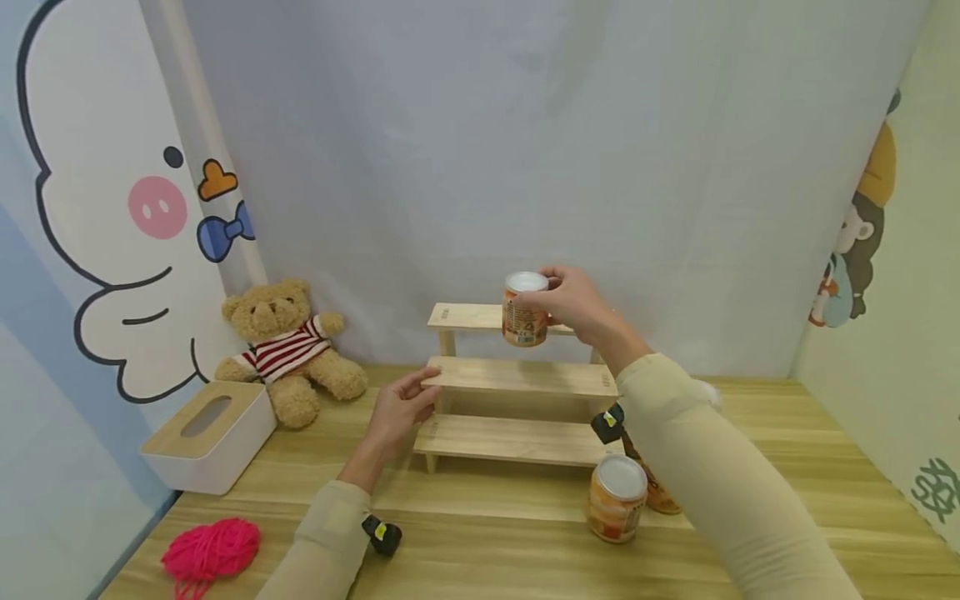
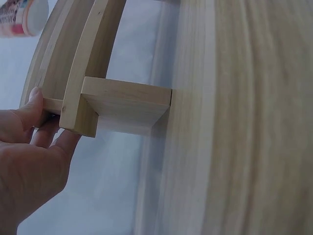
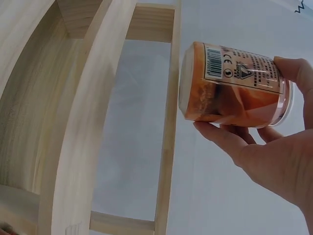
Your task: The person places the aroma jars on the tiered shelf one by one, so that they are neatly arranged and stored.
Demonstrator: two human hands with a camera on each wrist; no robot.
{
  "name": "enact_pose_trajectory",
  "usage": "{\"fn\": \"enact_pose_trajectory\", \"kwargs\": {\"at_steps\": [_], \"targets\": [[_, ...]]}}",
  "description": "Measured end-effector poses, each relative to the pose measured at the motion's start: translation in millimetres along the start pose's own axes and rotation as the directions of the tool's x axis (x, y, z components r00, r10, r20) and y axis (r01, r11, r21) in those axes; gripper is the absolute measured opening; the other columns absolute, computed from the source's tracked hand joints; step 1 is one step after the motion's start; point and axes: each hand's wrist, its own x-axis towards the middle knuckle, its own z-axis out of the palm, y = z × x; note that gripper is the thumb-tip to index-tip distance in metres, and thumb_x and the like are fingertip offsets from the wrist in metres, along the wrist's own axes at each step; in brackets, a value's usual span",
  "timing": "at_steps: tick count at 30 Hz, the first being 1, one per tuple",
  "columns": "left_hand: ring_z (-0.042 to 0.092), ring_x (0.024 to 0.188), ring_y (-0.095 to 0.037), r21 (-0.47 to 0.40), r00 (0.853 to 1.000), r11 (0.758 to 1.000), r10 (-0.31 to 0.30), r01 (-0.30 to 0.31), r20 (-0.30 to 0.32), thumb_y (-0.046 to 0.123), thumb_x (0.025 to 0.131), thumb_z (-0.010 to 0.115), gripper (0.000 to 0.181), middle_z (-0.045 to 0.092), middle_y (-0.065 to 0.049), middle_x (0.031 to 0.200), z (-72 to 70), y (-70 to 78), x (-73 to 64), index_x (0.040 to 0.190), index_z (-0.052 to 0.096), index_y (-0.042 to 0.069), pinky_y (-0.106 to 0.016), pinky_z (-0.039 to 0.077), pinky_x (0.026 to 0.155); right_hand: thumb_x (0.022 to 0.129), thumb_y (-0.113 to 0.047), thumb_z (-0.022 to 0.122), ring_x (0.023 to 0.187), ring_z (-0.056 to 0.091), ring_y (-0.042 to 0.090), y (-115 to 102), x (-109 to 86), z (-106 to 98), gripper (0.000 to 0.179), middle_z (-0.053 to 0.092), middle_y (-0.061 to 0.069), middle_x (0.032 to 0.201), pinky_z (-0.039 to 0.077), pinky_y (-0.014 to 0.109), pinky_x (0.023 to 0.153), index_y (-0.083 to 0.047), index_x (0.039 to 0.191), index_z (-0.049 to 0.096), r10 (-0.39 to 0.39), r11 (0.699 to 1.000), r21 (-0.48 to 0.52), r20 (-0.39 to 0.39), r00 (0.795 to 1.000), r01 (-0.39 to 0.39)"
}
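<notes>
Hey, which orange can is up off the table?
The orange can gripped in the right hand, up by the wooden stand's top step; the lower can stands upright on the table.

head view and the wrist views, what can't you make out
Brown object, head view: partly hidden by the right sleeve and standing can.
White shape, head view: partly behind that sleeve.
Held can, left wrist view: cut off by the picture's edge.
Its fine print, right wrist view: too small to read.
</notes>
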Motion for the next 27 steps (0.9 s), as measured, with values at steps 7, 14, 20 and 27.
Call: {"fn": "enact_pose_trajectory", "kwargs": {"at_steps": [7, 14, 20, 27], "targets": [[0.033, 0.057, -0.014, -0.006, 1.0, 1.0, -0.013, 0.013, 0.018, 0.002, 0.097, 0.065, 0.039, 0.059, 0.001, 0.074, 1.3, -1.2, 0.5, 0.135, 0.059, -0.004, -0.029, 0.036, 0.061, 0.089, -0.022, 0.076, 0.112, 0.057, 0.032, 2.5, 17.9, 16.9, 0.058, 0.055, 0.018, 0.126, 0.052, 0.045, 0.088, 0.0, 0.135, 0.05, -0.001, 1.0, -0.016, -0.06, 0.998, 0.0], [0.033, 0.058, -0.014, 0.001, 1.0, 1.0, -0.015, 0.015, 0.011, 0.003, 0.097, 0.065, 0.039, 0.06, 0.002, 0.076, -0.4, -1.7, 2.7, 0.135, 0.06, -0.002, -0.03, 0.038, 0.063, 0.088, -0.029, 0.078, 0.112, 0.057, 0.03, -2.6, 32.9, 31.8, 0.056, 0.058, 0.015, 0.124, 0.051, 0.045, 0.09, -0.001, 0.132, 0.055, -0.024, 0.997, -0.079, -0.127, 0.992, 0.014], [0.048, 0.065, -0.01, 0.014, 1.0, 1.0, -0.026, 0.026, 0.007, 0.003, 0.097, 0.065, 0.04, 0.066, 0.003, 0.082, -0.5, -2.2, 1.6, 0.137, 0.059, -0.002, -0.03, 0.048, 0.069, 0.086, -0.037, 0.08, 0.112, 0.057, 0.029, -3.4, 44.2, 42.1, 0.058, 0.058, 0.014, 0.122, 0.052, 0.044, 0.088, -0.002, 0.125, 0.056, -0.004, 0.991, -0.133, -0.198, 0.98, -0.023], [0.043, 0.065, -0.015, 0.017, 1.0, 1.0, -0.022, 0.022, -0.01, 0.003, 0.097, 0.066, 0.04, 0.064, 0.002, 0.079, -1.3, -3.7, 3.2, 0.136, 0.059, -0.002, -0.031, 0.045, 0.067, 0.088, -0.034, 0.079, 0.103, 0.058, 0.027, -4.9, 50.9, 46.5, 0.053, 0.058, 0.013, 0.119, 0.053, 0.042, 0.084, -0.003, 0.125, 0.055, 0.01, 0.995, -0.099, -0.188, 0.982, -0.029]]}}
